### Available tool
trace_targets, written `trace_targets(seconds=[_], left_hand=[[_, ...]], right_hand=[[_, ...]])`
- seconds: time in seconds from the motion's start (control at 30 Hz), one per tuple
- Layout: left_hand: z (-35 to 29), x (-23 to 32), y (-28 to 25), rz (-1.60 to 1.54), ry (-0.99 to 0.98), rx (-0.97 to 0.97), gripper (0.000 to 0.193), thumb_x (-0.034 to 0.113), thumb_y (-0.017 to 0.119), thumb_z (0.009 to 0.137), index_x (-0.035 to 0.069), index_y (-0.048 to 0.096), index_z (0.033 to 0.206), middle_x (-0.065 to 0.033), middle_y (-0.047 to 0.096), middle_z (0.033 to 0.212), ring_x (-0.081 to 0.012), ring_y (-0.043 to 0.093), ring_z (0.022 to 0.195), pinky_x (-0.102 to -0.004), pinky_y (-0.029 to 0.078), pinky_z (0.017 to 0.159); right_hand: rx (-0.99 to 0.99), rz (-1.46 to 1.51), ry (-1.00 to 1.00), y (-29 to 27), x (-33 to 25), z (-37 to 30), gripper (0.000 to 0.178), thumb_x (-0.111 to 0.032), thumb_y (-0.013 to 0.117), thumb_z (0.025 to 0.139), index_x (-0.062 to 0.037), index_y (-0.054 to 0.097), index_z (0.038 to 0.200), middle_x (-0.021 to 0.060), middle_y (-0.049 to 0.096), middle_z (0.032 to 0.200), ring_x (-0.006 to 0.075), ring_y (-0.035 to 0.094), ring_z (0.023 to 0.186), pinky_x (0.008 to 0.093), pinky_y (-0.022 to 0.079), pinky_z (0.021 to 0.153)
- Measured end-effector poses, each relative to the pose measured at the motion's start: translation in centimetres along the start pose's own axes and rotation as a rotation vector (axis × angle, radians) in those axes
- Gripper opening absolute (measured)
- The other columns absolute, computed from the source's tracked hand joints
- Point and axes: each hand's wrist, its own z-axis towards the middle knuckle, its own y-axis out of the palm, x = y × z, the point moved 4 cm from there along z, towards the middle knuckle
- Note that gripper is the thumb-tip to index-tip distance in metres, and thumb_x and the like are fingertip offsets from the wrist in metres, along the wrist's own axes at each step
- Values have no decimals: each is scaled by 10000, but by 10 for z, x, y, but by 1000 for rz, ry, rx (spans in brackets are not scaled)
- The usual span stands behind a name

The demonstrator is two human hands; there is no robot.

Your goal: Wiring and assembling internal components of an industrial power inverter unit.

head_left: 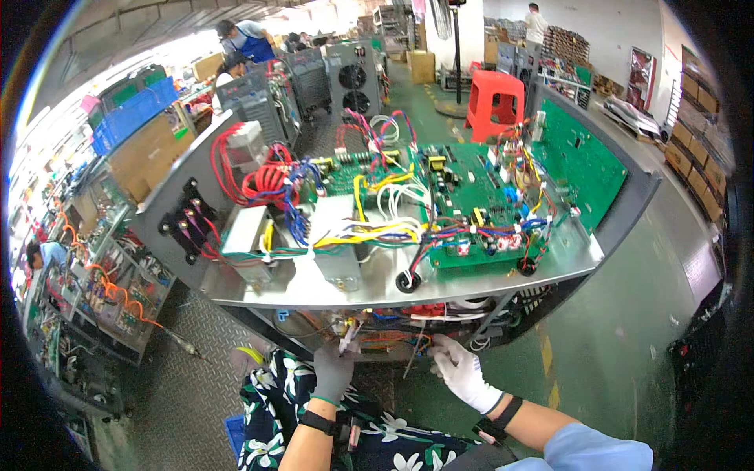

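In front of me stands a grey metal equipment cabinet point(628, 212) with its upper shelf exposed. My left hand point(334, 373), in a grey glove, is closed at the lower opening around a small whitish piece point(350, 336); its exact kind is unclear. My right hand point(462, 373), in a white glove, has thumb and fingers pinched together beside thin orange and blue wires point(424, 344). Whatever lies between those fingertips is too small to make out. A thin pale strip point(411, 353) hangs between the hands. Orange wires point(381, 337) run inside the lower compartment, partly hidden by the shelf edge.
Green circuit boards point(479, 188), bundled wires and a coil of red cable point(271, 182) fill the shelf above. Another green board point(577, 161) stands upright at right. Racks of parts point(110, 275) line the left. A red stool point(495, 106) and people are farther back.
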Motion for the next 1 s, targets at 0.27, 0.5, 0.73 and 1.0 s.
trace_targets(seconds=[0.27, 0.5, 0.73, 1.0], left_hand=[[2, 14, -6, 586, 37, -124, 241, 285, 619, 781, 69, 681, 868, -150, 633, 694, -346, 615, 656, -462, 484, 615], [3, 30, -18, 701, 413, -39, 277, 245, 614, 750, 107, 651, 987, -100, 655, 793, -278, 634, 663, -414, 491, 572], [10, 48, -27, 866, 526, 12, 233, 209, 559, 764, 144, 656, 966, -64, 651, 816, -256, 639, 641, -388, 489, 539], [9, 35, -28, 903, 389, -71, 213, 194, 546, 764, 167, 668, 936, -70, 644, 733, -267, 631, 589, -416, 479, 514]], right_hand=[[110, -6, 152, -20, 27, -2, 299, -97, 528, 884, -4, 555, 1167, 114, 629, 823, 120, 590, 638, 244, 479, 581], [63, -453, -153, -7, 69, 37, 245, -86, 537, 889, 33, 561, 1102, 77, 621, 831, 124, 608, 658, 255, 485, 580], [43, -367, -32, -15, 42, 32, 199, -142, 571, 859, 2, 631, 983, 201, 633, 837, 327, 635, 764, 360, 488, 678], [62, -513, -166, 2, 48, 36, 246, -208, 585, 865, 0, 654, 976, 205, 650, 900, 359, 629, 826, 404, 501, 720]])
